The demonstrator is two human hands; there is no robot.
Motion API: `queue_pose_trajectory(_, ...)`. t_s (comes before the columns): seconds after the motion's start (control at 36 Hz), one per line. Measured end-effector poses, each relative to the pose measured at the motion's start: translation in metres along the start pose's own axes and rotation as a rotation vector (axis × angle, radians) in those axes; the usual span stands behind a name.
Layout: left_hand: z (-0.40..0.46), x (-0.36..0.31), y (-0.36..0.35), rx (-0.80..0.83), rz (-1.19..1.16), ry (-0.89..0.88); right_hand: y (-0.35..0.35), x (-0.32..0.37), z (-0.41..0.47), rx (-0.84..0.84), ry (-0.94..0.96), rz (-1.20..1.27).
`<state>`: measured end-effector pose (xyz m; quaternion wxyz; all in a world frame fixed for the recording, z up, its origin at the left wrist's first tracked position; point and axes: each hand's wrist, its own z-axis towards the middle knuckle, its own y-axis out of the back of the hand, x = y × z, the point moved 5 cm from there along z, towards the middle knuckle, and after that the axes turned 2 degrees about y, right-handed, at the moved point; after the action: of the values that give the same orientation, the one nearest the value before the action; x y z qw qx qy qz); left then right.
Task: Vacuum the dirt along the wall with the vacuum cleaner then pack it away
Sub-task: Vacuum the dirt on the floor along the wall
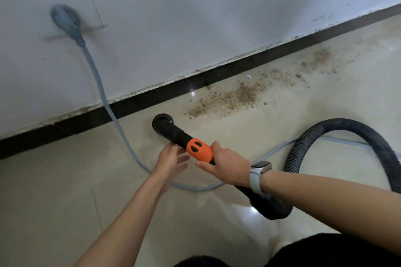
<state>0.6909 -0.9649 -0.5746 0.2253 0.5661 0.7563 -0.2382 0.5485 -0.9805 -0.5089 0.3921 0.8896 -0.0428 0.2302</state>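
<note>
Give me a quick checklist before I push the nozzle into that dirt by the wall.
1. Plug seated in the wall socket: ok, it sits in the outlet.
2. Grip on the nozzle: ok, the right hand holds the tube behind the orange collar; the left hand is open beside it, not gripping.
3. Nozzle on the dirt: not ok, the round head sits short of the pile.
4. Power cord clear of the path: ok, it lies left of and behind the nozzle.
5. Hose free of kinks: ok in the visible loop.
6. Vacuum switched on: cannot tell.
</note>
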Motion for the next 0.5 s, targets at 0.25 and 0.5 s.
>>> queue_pose_trajectory(0.25, 0.005, -0.060, -0.045, 0.005, -0.144, -0.076, 0.044, -0.011, -0.001, 0.103, -0.017, 0.292)
queue_pose_trajectory(0.5, 0.025, -0.059, -0.077, -0.288, -0.085, -0.011, 0.030, -0.085, -0.018, 0.318, 0.080, 0.652)
